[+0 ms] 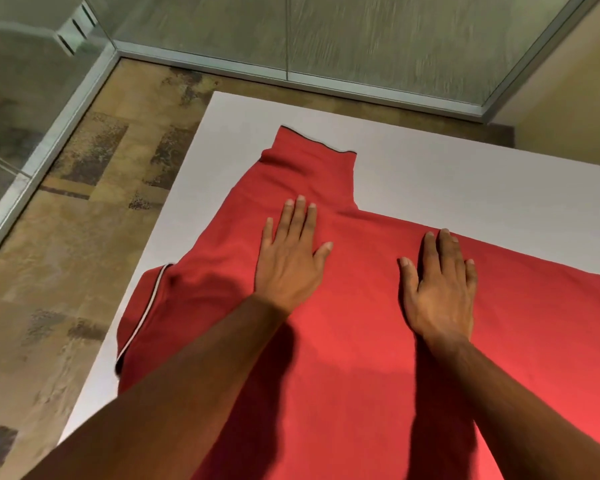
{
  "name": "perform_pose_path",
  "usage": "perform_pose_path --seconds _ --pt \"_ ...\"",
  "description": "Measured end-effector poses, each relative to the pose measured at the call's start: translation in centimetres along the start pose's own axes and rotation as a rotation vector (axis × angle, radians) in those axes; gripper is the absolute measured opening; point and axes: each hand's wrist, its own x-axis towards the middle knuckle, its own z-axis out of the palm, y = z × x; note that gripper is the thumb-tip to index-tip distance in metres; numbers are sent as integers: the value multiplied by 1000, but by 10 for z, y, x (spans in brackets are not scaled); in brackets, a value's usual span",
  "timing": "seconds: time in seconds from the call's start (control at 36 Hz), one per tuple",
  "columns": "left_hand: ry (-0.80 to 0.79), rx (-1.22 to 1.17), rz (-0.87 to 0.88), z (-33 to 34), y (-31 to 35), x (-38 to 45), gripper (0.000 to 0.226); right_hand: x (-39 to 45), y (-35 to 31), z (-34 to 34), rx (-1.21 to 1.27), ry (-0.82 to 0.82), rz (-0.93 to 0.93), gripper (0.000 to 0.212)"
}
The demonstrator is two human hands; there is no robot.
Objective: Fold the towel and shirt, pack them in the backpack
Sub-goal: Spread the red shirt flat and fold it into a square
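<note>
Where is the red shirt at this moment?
In the head view the red shirt lies spread on the white table, one sleeve pointing to the far edge, with the left hand and right hand pressed flat on it.

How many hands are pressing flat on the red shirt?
2. The left hand lies below the sleeve; the right hand lies near the red shirt's far edge.

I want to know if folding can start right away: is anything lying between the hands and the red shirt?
Nothing visible does. The left hand and the right hand both lie flat, fingers straight, directly on the red shirt, which is spread on the white table. No backpack or towel is in view.
</note>
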Motion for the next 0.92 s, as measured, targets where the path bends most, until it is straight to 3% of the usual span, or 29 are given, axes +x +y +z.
perform_pose_path --seconds 0.28,0.5,0.72,0.83,0.92 --pt "-82 -14 -19 -24 -47 24 68 -1 0 0 4 21 -8 73" --pt "25 8 65 -33 -60 -33 65 -2 -1 0 10 37 -12 72" --pt "-97 126 -77 -47 -116 -24 74 -3 -1 0 26 58 -23 70" --pt "-150 122 -124 -53 -114 -18 72 -3 0 0 18 58 -23 68" --pt "-105 153 -157 -57 -94 -28 72 -3 -1 -1 15 43 -29 68"
